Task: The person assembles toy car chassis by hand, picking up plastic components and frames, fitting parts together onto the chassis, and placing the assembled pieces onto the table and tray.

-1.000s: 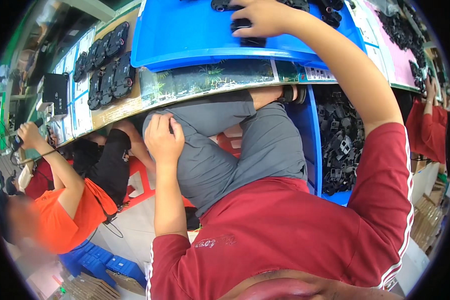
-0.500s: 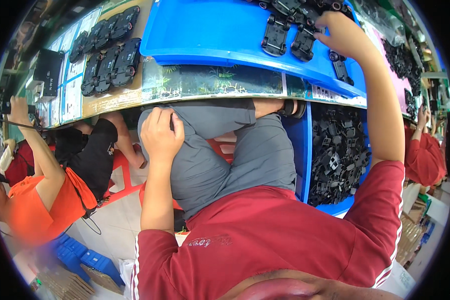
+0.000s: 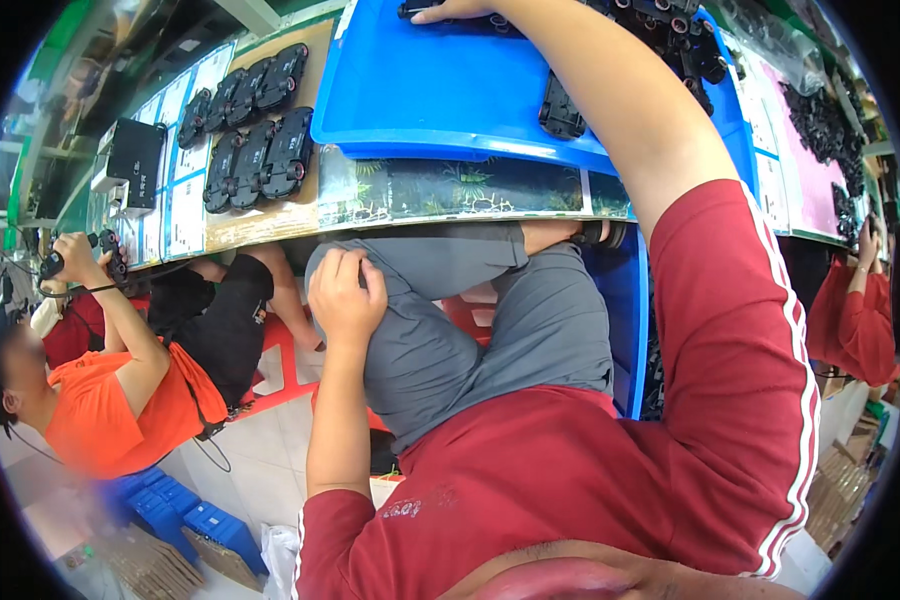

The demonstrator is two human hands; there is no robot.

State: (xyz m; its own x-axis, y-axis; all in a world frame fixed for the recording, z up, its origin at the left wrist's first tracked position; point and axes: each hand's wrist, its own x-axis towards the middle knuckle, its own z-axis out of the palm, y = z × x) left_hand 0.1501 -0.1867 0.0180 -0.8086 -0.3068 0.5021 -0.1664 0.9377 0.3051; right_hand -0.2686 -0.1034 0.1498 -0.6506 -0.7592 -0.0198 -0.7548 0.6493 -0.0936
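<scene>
Grip unclear from this view, my right hand (image 3: 460,9) touches a black car-shaped plastic unit (image 3: 408,9) inside the blue plastic tray's (image 3: 400,137) near edge. Positioning, apparently; next calls for steadiness.

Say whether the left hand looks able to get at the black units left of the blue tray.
Probably yes: the left hand rests on the leg, near the table edge; it must rise over that edge, but nothing seems to block the black units.
</scene>
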